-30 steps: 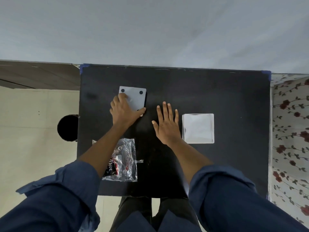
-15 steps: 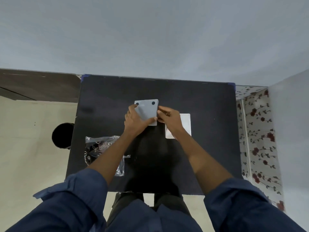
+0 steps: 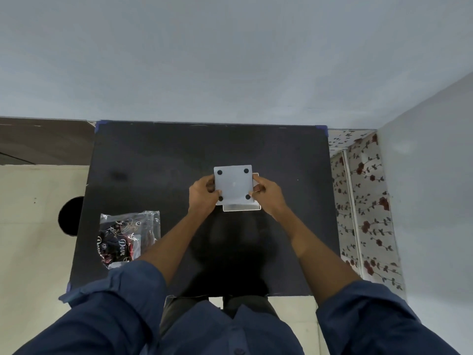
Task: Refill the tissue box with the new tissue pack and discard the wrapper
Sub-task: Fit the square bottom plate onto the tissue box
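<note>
Both forearms reach forward over the black bench (image 3: 163, 160), blue sleeves pushed up. Left hand (image 3: 203, 196) grips the left edge of the grey base plate (image 3: 233, 184), fingers curled onto it. Right hand (image 3: 267, 194) grips the right edge, fingers pinching plate and box side. Plate is square, held flat, four black feet facing up, sitting slightly askew over the white tissue box (image 3: 242, 207), whose near edge shows beneath. Box sits mid-bench, right of centre. Empty clear wrapper (image 3: 129, 237) lies crumpled at near left, well apart. Black round bin (image 3: 70, 216) on floor just beside the bench's left edge.
</note>
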